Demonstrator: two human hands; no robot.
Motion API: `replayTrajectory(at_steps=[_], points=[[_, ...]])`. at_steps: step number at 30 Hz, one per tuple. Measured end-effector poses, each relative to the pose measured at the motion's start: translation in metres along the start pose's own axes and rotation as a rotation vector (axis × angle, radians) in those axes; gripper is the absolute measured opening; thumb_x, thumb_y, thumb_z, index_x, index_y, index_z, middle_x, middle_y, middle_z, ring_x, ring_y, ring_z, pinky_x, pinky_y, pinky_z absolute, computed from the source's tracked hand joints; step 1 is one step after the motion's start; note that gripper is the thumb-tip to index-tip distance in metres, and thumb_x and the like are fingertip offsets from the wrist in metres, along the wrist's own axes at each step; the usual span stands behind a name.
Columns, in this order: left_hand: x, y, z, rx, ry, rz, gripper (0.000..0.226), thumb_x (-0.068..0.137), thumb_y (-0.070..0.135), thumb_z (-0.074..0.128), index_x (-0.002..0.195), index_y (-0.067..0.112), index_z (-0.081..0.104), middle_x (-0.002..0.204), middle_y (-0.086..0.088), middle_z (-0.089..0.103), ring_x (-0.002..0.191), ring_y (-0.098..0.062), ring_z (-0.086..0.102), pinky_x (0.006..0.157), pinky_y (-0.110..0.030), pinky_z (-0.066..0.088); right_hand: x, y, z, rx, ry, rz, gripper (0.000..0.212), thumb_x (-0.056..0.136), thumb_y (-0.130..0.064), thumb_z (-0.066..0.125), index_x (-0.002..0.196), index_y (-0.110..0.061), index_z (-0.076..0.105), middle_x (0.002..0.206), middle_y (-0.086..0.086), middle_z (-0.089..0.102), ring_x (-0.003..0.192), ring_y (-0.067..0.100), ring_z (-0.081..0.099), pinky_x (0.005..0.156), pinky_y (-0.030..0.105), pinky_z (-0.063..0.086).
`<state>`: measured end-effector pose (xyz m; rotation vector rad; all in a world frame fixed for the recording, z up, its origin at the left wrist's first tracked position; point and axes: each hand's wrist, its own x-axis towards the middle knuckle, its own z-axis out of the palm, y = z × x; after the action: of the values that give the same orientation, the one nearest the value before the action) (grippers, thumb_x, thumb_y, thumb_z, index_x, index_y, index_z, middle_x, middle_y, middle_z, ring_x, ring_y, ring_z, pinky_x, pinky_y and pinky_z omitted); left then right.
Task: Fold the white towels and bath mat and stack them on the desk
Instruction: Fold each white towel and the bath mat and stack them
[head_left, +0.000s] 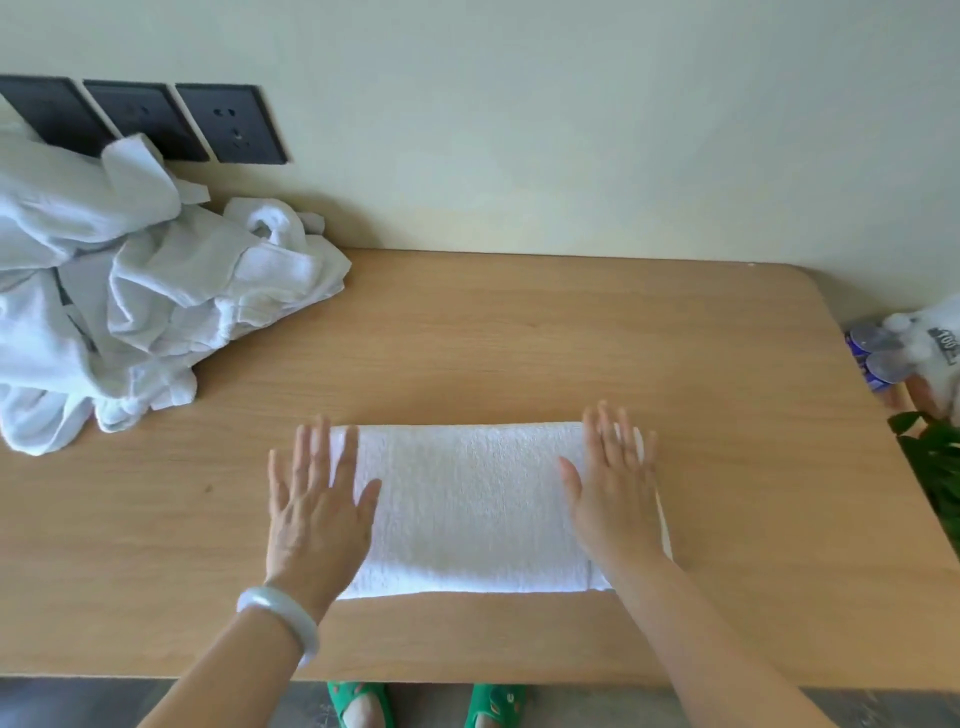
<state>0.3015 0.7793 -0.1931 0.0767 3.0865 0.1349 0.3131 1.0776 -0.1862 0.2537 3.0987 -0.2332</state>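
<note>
A white towel (470, 506), folded into a flat rectangle, lies on the wooden desk (519, 338) near its front edge. My left hand (319, 512) lies flat on the towel's left end with straight, spread fingers. My right hand (613, 491) presses flat on the towel's right end in the same way. A crumpled heap of white towels (130, 291) sits at the desk's back left, against the wall.
Three dark wall sockets (228, 124) sit above the heap. Past the desk's right edge are plastic bottles (872, 358), a white bag (935, 343) and green leaves (930, 457). Green slippers (358, 701) show on the floor below the front edge.
</note>
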Motion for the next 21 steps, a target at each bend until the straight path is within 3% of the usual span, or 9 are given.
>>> replayTrajectory(at_steps=[2,4,7,11,14,16,18,21], points=[[0.016,0.009,0.003,0.015,-0.044,0.095,0.065,0.098,0.052,0.015,0.154,0.019,0.02,0.163,-0.006,0.013,0.15,-0.026,0.006,0.12,-0.053,0.008,0.01,-0.023,0.007,0.003,-0.023,-0.139,0.07,0.097,-0.051,-0.006,0.153,-0.013,0.013,0.161,0.004,0.008,0.149,0.02,-0.001,0.119,0.046,-0.003],[0.023,0.008,0.014,-0.006,-0.093,0.076,0.065,0.097,0.055,0.007,0.155,0.026,0.01,0.163,0.002,0.009,0.15,-0.019,-0.001,0.12,-0.053,0.002,0.013,-0.023,0.019,-0.007,-0.091,-0.172,0.071,0.095,-0.054,-0.009,0.154,-0.017,0.003,0.162,0.002,-0.001,0.148,0.015,-0.011,0.12,0.044,-0.006],[0.018,0.003,0.023,-0.054,-0.064,-0.013,0.063,0.097,0.055,0.006,0.155,0.03,0.01,0.163,0.005,0.009,0.15,-0.012,-0.004,0.12,-0.052,-0.001,0.008,0.006,0.028,-0.068,-0.13,-0.074,0.07,0.092,-0.056,-0.011,0.153,-0.021,-0.009,0.161,-0.003,-0.013,0.145,0.009,-0.023,0.119,0.039,-0.013],[0.016,0.005,0.02,-0.106,-0.036,-0.047,0.062,0.099,0.055,0.008,0.155,0.03,0.01,0.163,0.001,0.005,0.15,-0.011,-0.007,0.121,-0.048,-0.004,0.005,0.022,0.023,-0.077,-0.112,0.04,0.075,0.091,-0.057,-0.011,0.154,-0.017,-0.005,0.161,-0.002,-0.008,0.146,0.011,-0.016,0.119,0.04,-0.01],[0.012,-0.003,0.012,-0.216,-0.105,-0.166,0.062,0.098,0.058,0.013,0.154,0.035,-0.003,0.163,0.002,-0.011,0.149,-0.014,-0.015,0.12,-0.044,-0.01,0.008,0.023,0.022,-0.041,-0.152,0.047,0.08,0.084,-0.062,-0.021,0.151,-0.02,-0.014,0.16,-0.003,-0.016,0.145,0.01,-0.02,0.119,0.041,-0.011],[0.005,-0.011,0.003,-0.31,-0.18,-0.277,0.065,0.098,0.057,0.022,0.153,0.037,-0.007,0.163,-0.001,-0.012,0.15,-0.018,-0.012,0.122,-0.043,-0.005,0.008,0.026,0.015,-0.022,-0.201,0.039,0.081,0.08,-0.066,-0.022,0.149,-0.021,-0.02,0.157,-0.005,-0.022,0.144,0.01,-0.023,0.119,0.041,-0.012],[-0.003,-0.015,-0.007,-0.376,-0.21,-0.334,0.07,0.098,0.051,0.034,0.155,0.032,-0.003,0.163,-0.003,0.0,0.15,-0.021,0.0,0.121,-0.041,0.006,0.003,0.029,0.006,0.024,-0.203,0.052,0.075,0.091,-0.063,0.001,0.151,-0.021,-0.016,0.158,-0.004,-0.018,0.146,0.013,-0.018,0.12,0.04,-0.009],[-0.009,-0.01,-0.023,-0.485,-0.127,-0.438,0.068,0.094,0.03,0.056,0.151,0.012,0.022,0.148,-0.013,0.035,0.137,-0.031,0.03,0.112,-0.043,0.026,-0.008,0.029,-0.013,0.297,-0.078,0.309,0.072,0.096,-0.041,0.049,0.153,-0.012,0.016,0.159,0.009,0.018,0.145,0.028,0.017,0.118,0.04,0.015]])
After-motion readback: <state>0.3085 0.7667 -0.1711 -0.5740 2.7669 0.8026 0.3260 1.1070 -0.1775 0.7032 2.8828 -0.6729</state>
